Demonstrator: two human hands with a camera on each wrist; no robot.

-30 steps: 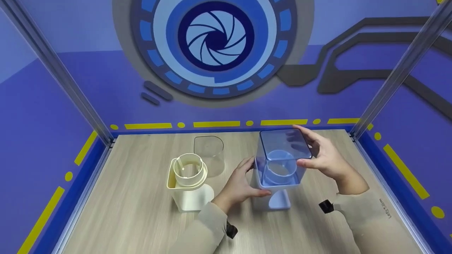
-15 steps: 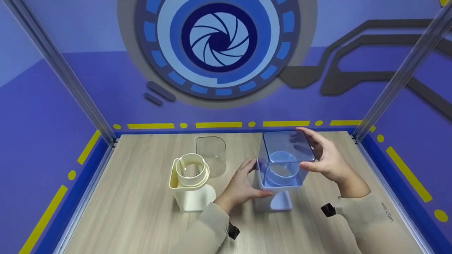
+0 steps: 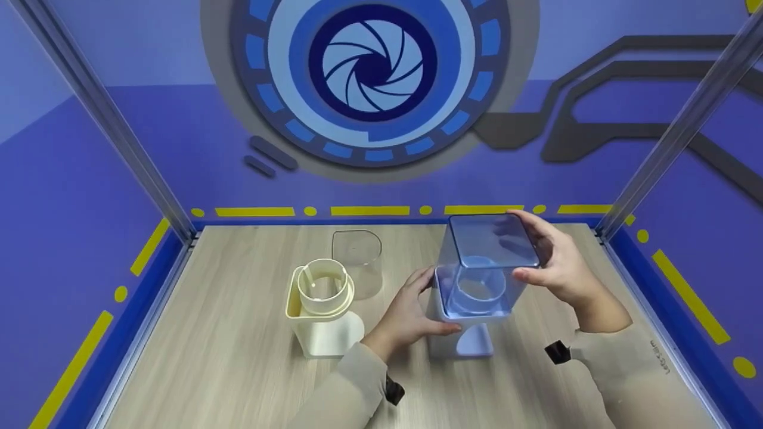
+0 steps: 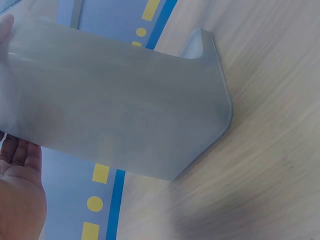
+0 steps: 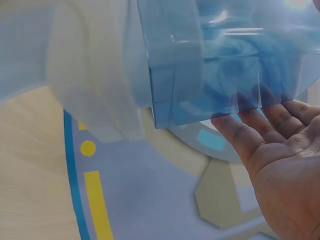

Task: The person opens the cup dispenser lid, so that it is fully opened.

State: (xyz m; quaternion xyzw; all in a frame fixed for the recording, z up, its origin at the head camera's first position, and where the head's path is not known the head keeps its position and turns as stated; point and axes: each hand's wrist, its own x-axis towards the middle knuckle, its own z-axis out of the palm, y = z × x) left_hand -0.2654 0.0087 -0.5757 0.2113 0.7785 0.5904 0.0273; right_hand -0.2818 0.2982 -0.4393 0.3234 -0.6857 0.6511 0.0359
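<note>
A pale blue holder (image 3: 475, 341) with a curved foot stands on the wooden table, with a round ring (image 3: 480, 289) at its top. My left hand (image 3: 408, 316) grips it near the upper rim, thumb in front; the left wrist view shows its smooth pale body (image 4: 115, 105) close up. Over the ring, my right hand (image 3: 557, 271) holds a translucent blue box-shaped cover (image 3: 492, 238), thumb at the near corner and fingers behind. In the right wrist view the fingers (image 5: 240, 132) lie along the cover's side. Its lower edge still overlaps the ring.
Left of my hands stands a similar cream holder (image 3: 328, 339) with a cream ring (image 3: 322, 307) on top. Behind it is a clear, smoke-tinted cover (image 3: 357, 250). Blue-purple panels (image 3: 143, 250) and metal posts (image 3: 107, 119) enclose the tabletop (image 3: 226, 333).
The head view has shifted slightly. My right hand has raised the blue cover a little and moved it right relative to the holder. My left hand keeps its grip.
</note>
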